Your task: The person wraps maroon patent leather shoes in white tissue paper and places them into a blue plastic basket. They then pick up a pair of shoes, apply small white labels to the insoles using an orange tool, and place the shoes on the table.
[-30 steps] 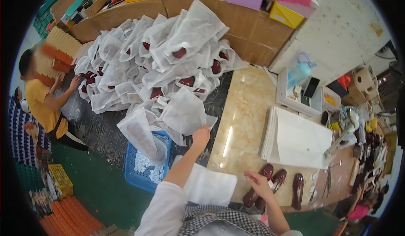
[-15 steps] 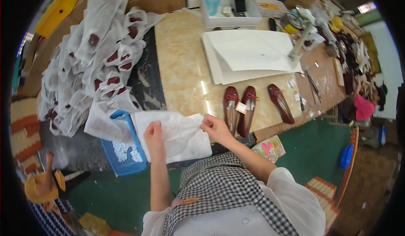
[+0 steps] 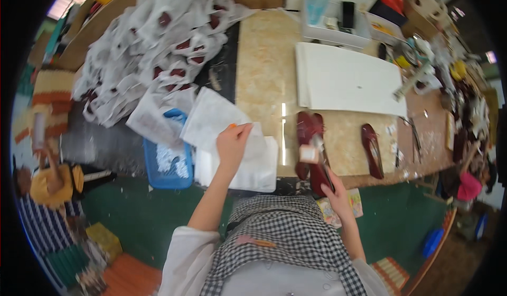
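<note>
I see soft, even light, a glare streak (image 3: 283, 137) near the worktop's front edge (image 3: 259, 173), blurred shoes (image 3: 318, 176), bent, black-rimmed surroundings.

Over my link I saw bags (image 3: 121, 68) heaped on the black part of the table (image 3: 264, 58); its tan part carried white sheets (image 3: 354, 82), a tray (image 3: 338, 38) and a lone shoe (image 3: 372, 152).

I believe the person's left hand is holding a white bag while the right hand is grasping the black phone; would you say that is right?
Not quite: the right hand is grasping a dark red shoe near its heel, not the black phone, as the head view shows. The left hand is indeed holding a white bag.
</note>
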`<state>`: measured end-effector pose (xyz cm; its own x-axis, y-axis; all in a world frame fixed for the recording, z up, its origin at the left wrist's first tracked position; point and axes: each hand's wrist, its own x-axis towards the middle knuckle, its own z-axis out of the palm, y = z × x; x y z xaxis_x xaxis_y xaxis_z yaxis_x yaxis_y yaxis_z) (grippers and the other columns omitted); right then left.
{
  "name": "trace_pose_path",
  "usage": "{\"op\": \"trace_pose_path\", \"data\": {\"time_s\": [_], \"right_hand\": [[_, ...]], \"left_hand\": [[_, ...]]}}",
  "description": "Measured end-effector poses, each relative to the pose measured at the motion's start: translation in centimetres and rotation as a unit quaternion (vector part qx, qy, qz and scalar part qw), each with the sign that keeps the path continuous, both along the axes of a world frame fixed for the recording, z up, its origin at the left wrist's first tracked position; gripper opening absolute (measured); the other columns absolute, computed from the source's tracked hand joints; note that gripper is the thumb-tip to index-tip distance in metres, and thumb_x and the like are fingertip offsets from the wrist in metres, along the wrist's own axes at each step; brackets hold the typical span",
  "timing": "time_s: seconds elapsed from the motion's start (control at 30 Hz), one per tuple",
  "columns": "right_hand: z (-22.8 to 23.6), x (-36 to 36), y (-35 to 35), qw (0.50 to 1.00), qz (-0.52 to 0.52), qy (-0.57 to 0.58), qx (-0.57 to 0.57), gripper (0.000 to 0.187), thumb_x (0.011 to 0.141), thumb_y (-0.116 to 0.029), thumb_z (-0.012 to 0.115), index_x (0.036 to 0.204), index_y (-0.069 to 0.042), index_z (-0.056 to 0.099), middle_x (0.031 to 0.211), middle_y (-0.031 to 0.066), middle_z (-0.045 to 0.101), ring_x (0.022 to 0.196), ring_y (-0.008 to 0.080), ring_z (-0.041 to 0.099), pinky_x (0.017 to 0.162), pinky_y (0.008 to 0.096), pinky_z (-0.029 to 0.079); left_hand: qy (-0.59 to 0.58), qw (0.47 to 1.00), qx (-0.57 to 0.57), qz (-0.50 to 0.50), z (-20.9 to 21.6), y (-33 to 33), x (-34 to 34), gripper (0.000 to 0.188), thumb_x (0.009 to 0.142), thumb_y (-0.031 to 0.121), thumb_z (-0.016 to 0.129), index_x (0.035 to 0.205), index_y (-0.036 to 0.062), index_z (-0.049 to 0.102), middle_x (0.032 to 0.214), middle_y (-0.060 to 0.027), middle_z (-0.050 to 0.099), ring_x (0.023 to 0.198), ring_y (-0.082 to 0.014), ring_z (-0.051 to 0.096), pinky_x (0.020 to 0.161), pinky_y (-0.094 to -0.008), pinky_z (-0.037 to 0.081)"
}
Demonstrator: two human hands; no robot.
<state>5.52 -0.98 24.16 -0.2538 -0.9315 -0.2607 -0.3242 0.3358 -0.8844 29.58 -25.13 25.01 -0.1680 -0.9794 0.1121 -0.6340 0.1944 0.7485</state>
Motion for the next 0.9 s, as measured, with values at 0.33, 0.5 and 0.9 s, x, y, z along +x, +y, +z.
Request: {"op": "trace_pose_path", "data": {"time_s": [0.33,0.5,0.9], "right_hand": [[4.8,11.5,-22.6,0.940,0.193,-0.282,0.016,0.048,0.087,-0.014,0.060,0.130,0.002,0.045,0.118,0.0081,0.057,0.103,0.0109,0.053,0.088,0.0279,0.044],[5.8,17.7,-28.6,0.905,0.189,-0.209,-0.320,0.046,0.084,-0.007,0.061,0.127,-0.002,0.049,0.139,0.0138,0.043,0.124,0.0269,0.045,0.101,0.0334,0.036],[-12.2,3.4,-4.7,0.978,-0.012,0.205,0.041,0.097,0.073,-0.019,0.074,0.145,-0.001,0.011,0.135,0.0320,0.032,0.124,0.0459,0.036,0.102,0.0431,0.034]], "left_hand": [[-0.048,0.984,-0.148,-0.083,5.8,8.1,3.0,0.035,0.075,0.014,0.072,0.109,0.0124,0.067,0.089,-0.0095,0.066,0.073,-0.0250,0.065,0.062,-0.0300,0.051],[-0.007,0.999,0.002,0.049,1.0,7.8,5.2,0.034,0.079,0.011,0.068,0.113,0.0074,0.061,0.098,-0.0144,0.064,0.083,-0.0277,0.064,0.071,-0.0331,0.051],[-0.175,0.963,0.200,-0.053,-13.0,11.1,-2.5,0.047,0.072,0.035,0.073,0.104,0.0061,0.054,0.085,-0.0137,0.060,0.078,-0.0302,0.062,0.067,-0.0406,0.049]]}}
